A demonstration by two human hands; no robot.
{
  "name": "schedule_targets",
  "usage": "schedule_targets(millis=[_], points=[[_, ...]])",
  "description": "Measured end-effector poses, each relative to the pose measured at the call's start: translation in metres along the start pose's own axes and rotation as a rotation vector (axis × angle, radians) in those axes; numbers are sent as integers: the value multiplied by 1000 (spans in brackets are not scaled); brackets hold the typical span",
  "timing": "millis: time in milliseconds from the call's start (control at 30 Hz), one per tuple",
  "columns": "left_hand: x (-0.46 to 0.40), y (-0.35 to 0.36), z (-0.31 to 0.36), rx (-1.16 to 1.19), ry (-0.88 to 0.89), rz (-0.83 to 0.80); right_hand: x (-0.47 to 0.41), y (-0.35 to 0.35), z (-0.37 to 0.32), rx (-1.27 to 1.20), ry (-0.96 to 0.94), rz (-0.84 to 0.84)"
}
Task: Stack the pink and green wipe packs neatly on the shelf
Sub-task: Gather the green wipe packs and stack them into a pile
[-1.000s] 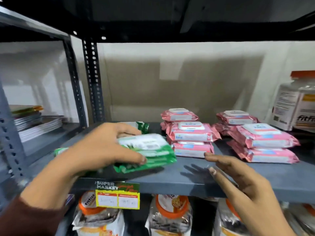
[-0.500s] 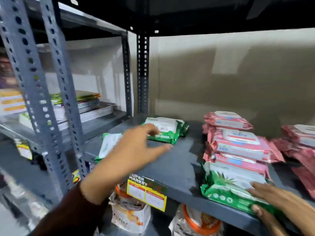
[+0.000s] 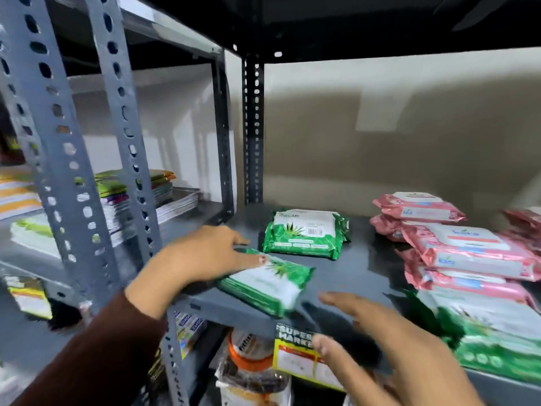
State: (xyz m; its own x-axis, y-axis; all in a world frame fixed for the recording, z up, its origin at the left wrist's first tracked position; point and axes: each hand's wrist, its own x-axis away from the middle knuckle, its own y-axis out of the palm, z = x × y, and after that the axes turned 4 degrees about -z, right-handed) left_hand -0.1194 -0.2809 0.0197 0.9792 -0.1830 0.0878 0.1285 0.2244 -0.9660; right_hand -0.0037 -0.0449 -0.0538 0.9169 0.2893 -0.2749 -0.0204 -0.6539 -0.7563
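Your left hand, empty half a second ago, now grips a green wipe pack at the shelf front edge. Your right hand has left the green pack fronting the pink stack and hovers open, empty.

The left hand is bare, with no ring or watch to see. Its thumbnail looks painted in a reddish colour. The left arm wears a long sleeve of dark maroon-brown cloth, plain, ending at the wrist. The right hand is bare and blurred; no sleeve shows on it.
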Motion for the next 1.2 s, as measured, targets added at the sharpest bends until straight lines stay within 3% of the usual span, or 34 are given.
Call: schedule_targets(millis=[100, 200, 267, 567, 767, 900, 1033, 1100, 1200], points=[[-10, 15, 6, 212, 122, 40, -17, 7, -28, 69, -57, 163], [-19, 17, 8, 264, 174, 33, -44, 9, -18, 246, 24, 322], [-22, 15, 9, 250, 196, 22, -51, 11, -14, 252, 73, 329], [-20, 18, -1, 245, 207, 134, -41, 3, -20, 279, 176, 269], [-6, 21, -5, 437, 396, -209, -37, -13, -32, 289, 333, 20], [-18, 28, -8, 464, 442, 31, -33, -6, -57, 405, 334, -30], [-18, 24, -8, 429, 499, -7, -38, 8, -63, 479, 299, -6], [-17, 24, -10, 437, 456, -49, -41, 3, -57, 447, 273, -5], [-15, 30, -14, 497, 357, 22, -47, -12, -42, 476, 235, 36]])
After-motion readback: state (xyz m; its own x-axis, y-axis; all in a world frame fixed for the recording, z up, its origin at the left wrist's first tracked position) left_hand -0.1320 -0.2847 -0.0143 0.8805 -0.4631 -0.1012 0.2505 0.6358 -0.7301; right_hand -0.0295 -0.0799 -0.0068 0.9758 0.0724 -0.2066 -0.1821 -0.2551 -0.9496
